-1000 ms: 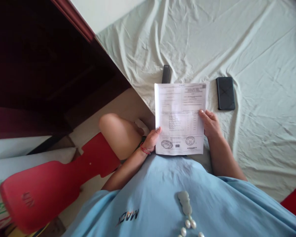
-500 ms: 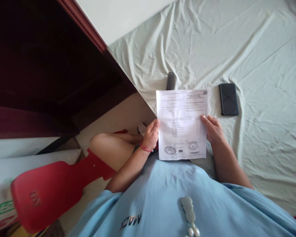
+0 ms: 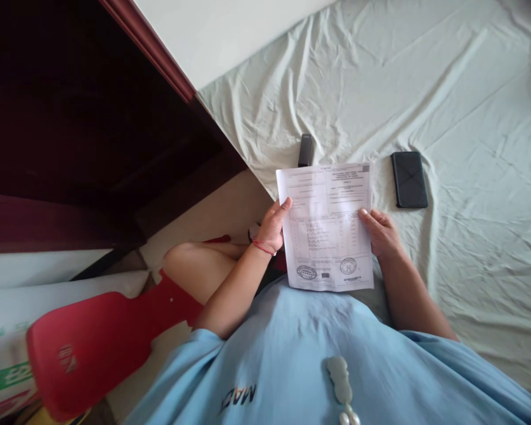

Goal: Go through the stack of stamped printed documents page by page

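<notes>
A printed white paper sheet [image 3: 323, 236] with two round stamps near its lower edge is held up in front of my blue shirt. My left hand [image 3: 273, 227], with a red string bracelet at the wrist, pinches its left edge, thumb on the printed side. On the right edge, my right hand [image 3: 380, 232] grips the sheet the same way, its other fingers partly hidden behind. A small black object [image 3: 305, 150] lies just beyond the top edge of the paper. To the right of the sheet, a black phone-like object [image 3: 409, 179] rests on the pale bedsheet [image 3: 482, 195].
Dark wooden furniture [image 3: 71, 118] fills the upper left. A red chair-like object [image 3: 88, 348] stands at the lower left, beside white bags with green print [image 3: 4, 366]. My bare bent leg shows between it and the bed.
My left hand has moved slightly up along the paper's left edge, its thumb now further over the sheet. The paper has tilted a little.
</notes>
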Motion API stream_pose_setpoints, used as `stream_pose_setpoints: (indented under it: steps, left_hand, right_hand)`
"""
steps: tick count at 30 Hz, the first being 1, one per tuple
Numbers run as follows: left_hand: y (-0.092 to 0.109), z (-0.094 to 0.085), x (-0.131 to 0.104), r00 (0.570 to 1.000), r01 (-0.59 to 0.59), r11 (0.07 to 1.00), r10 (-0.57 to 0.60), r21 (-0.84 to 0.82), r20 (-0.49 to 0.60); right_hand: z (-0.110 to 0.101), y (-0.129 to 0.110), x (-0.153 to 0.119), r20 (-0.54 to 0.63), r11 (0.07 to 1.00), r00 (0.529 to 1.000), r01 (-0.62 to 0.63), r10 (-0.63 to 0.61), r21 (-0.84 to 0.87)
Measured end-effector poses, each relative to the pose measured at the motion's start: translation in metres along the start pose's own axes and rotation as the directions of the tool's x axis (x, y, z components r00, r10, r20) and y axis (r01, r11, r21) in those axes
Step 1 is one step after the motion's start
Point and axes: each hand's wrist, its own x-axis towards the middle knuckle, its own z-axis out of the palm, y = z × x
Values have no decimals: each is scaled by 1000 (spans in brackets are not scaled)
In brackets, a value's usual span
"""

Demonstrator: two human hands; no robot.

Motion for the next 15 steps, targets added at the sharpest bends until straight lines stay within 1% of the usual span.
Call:
stream_pose_setpoints:
  steps: [2,4,8,11,13,15]
  left_hand:
    - [-5,1,2,998,68,997,-67,-22,9]
    - [-10,1,3,997,74,997,-74,-27,15]
    - [-14,2,3,1000,-29,999,29,45,3]
    - [-14,2,3,997,-80,991,80,111,3]
    - [-16,1,3,996,-91,987,90,135,14]
    - [-18,0,2,994,-106,984,103,143,24]
  right_hand:
    - [-1,-1,0,-9,1000,1000,-12,12,5]
    - [-3,-1,1,-1,1000,1000,-23,23,9]
    - [-5,0,4,6,1000,1000,-2,2,7]
    - [-5,0,6,-43,997,996,79,-79,-6]
    - [-6,-1,6,-79,989,986,145,-146,-23]
    - [-6,-2,6,-91,981,977,190,-193,-38]
